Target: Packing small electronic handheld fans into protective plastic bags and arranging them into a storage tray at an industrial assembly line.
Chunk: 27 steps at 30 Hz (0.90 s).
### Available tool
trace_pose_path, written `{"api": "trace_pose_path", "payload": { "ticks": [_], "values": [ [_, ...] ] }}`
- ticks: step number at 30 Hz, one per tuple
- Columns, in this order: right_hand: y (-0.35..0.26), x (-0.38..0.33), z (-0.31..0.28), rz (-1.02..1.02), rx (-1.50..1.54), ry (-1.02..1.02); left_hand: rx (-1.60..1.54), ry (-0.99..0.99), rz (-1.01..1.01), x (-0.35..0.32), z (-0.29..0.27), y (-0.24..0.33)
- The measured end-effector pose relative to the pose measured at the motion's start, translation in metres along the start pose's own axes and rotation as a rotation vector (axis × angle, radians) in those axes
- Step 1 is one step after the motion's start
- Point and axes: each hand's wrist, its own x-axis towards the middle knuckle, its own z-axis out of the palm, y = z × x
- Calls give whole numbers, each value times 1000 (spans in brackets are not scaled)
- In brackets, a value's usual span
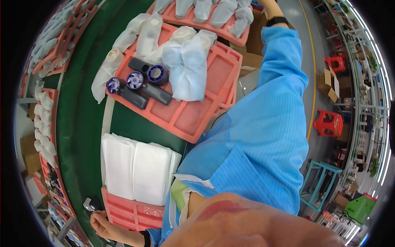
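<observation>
My left hand point(101, 224) is at the lower left, its fingers curled in. A small black-and-silver object point(91, 204) lies right by its knuckles; whether the fingers touch it is unclear. At the top, my right arm stretches out to my right hand point(266, 4), mostly cut off by the frame edge, fingers hidden. In front of me, a pink foam tray point(185, 133) bears several dark grey handheld devices point(158, 94) with purple round ends, loose among others wrapped in white bags point(187, 68). Nearer my left hand, stacks of white bags point(152, 171) rest partly on another pink tray point(123, 210).
A green conveyor belt point(78, 123) runs beneath the trays. Another loaded pink tray point(181, 15) stands near my right arm, with cardboard boxes point(249, 59) beside it. Trays of wrapped pieces point(45, 123) line the far side. Behind me are red stools point(328, 123) and shelving.
</observation>
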Motion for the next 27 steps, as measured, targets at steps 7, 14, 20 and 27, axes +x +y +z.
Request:
{"api": "trace_pose_path", "payload": {
  "ticks": [7, 14, 20, 27],
  "values": [
    [-76, -188, 67, 1058, 1232, -397, -121, 36, -128, -33, -8, 24],
    [-118, -181, 87, 937, 1760, -316, -139, -108, 74, -35, -20, 23],
    [-124, -184, 93, 930, 1877, -60, -151, -266, 218, -21, -15, 76],
    [-100, -147, 47, 728, 906, 200, -74, -221, 546, 24, -4, 164]
  ]
}}
